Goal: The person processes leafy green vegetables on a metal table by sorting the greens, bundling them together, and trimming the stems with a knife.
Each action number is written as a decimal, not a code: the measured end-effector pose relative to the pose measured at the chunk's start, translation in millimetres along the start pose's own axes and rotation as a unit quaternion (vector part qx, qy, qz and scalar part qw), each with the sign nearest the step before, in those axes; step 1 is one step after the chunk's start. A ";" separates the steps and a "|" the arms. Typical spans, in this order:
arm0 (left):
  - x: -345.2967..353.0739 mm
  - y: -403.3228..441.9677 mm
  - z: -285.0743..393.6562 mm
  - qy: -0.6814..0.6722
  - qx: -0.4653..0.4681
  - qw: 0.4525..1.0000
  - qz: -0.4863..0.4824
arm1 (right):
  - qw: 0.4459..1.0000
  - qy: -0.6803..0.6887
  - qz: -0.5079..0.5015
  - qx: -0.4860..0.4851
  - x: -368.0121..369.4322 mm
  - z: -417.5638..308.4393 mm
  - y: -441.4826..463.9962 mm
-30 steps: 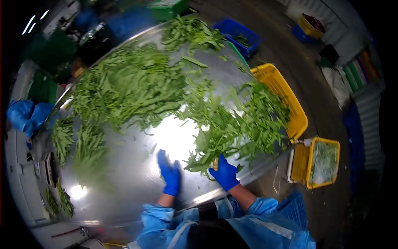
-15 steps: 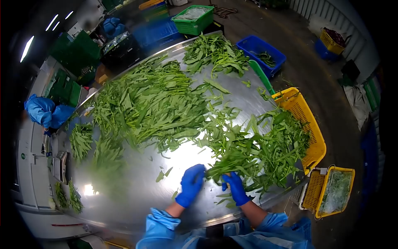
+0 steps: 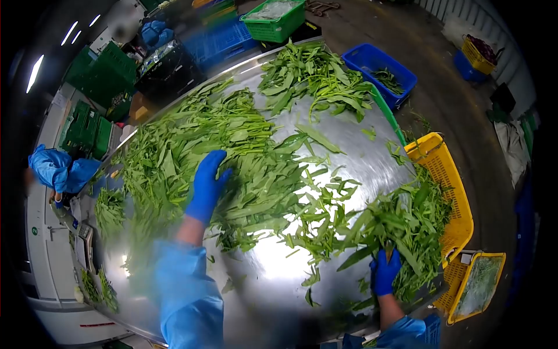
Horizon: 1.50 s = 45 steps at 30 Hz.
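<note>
My left hand, in a blue glove, reaches over the large pile of leafy greens, which look like water spinach. Its thumb stands apart from the fingers, and nothing shows in it. On the right, my right hand, gloved too, has its fingers closed around the stems of a bunch of leafy greens. That bunch lies against a loose heap of greens at the table's right edge. Scattered leaves lie between the two hands on the steel table.
A yellow crate stands against the table's right edge, with another yellow crate below it. Beyond the far corner are a blue bin and a green crate. A co-worker in blue is beside a scale at left.
My left hand has moved far forward and left, from the near edge to the large pile. My right hand has moved right with a bunch, to the right-hand heap. The view has shifted slightly.
</note>
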State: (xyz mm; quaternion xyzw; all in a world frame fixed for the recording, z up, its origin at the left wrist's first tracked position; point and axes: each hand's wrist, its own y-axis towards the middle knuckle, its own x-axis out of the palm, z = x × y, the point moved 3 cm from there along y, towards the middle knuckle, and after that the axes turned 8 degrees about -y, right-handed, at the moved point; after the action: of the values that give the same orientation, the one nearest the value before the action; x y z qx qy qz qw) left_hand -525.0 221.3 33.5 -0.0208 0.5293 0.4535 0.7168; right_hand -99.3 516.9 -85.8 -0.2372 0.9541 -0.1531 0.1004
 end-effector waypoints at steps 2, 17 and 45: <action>20.2 28.1 -18.3 0.028 0.012 0.999 -0.018 | 0.998 -0.049 -0.012 -0.029 -3.5 14.6 -0.2; 82.3 98.0 -63.5 0.138 -0.047 0.974 -0.173 | 0.972 -0.190 0.026 -0.132 0.8 7.2 -1.7; 78.6 95.1 -45.7 0.262 -0.087 0.907 -0.319 | 0.986 -0.134 0.042 -0.092 -6.1 30.7 -4.9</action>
State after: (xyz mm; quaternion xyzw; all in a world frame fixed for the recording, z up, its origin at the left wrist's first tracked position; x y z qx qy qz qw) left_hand -620.5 303.3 -4.9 -0.3683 0.6217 0.2233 0.6543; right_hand -83.8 508.2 -112.0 -0.2236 0.9511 -0.0269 0.2112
